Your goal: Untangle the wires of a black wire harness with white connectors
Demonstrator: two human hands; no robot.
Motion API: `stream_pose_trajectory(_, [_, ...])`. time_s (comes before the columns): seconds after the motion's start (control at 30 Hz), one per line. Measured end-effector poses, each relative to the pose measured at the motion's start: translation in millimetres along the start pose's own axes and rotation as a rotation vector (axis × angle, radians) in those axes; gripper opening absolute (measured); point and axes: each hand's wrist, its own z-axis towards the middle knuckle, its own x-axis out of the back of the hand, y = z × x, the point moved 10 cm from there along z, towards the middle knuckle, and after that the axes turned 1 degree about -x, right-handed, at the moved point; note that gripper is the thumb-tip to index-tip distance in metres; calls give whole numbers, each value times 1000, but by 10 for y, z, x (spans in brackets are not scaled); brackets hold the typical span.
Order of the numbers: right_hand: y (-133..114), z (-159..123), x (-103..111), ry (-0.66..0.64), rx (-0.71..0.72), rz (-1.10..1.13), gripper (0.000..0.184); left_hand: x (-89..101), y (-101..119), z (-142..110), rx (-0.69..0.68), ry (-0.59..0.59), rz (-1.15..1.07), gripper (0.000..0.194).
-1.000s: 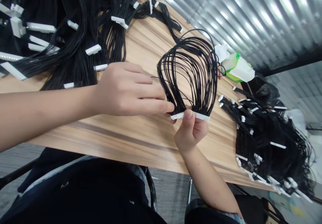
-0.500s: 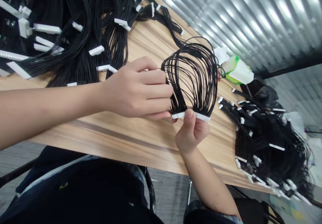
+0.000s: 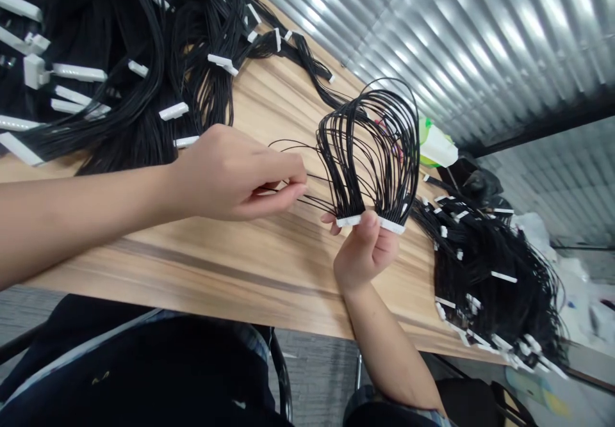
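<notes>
A black wire harness (image 3: 343,158) arches up in a loop from a long white connector (image 3: 391,225). My right hand (image 3: 365,248) is closed on that connector, thumb on the near side and fingertips showing behind its left end. To the left, my left hand (image 3: 250,180) is closed in a pinch around a few loose black wires (image 3: 314,201) that run from the connector's left end. Its fingertips hide the wire ends. Both hands are above the wooden table.
A big heap of black wires with white connectors (image 3: 110,62) covers the table's left end. Another such pile (image 3: 494,273) lies at the right end. A green and white packet (image 3: 437,144) is near the corrugated metal wall (image 3: 456,49) behind the table (image 3: 192,267).
My left hand has drawn back to the left from the connector, pulling a few wires out taut. My right hand keeps its hold. The view has shifted slightly.
</notes>
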Motion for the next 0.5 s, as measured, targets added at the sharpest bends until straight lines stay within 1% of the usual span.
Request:
stream_pose_trajectory(0.07, [-17,-38,-6,-17,29,-31,40,-9,3,-1,-15,-11,24,22])
stream_pose_trajectory(0.17, [11,-106,-31,-75,31,-88,40,-40,17,-28,-13,-20,39,28])
stream_pose_trajectory(0.2, [28,-128,-39,-98,28,-113,39,-51,49,-37,-33,-23,53,29])
stream_pose_trajectory(0.3, [62,-175,-42,-135,23,-178,38,-84,181,-49,-138,-45,85,21])
stream_pose_trajectory(0.37, [69,-188,-41,-137,25,-180,36,-74,230,-39,-180,-43,76,21])
stream_pose_trajectory(0.5, [60,-197,-55,-130,52,-111,31,-61,204,-13,-166,-34,64,23])
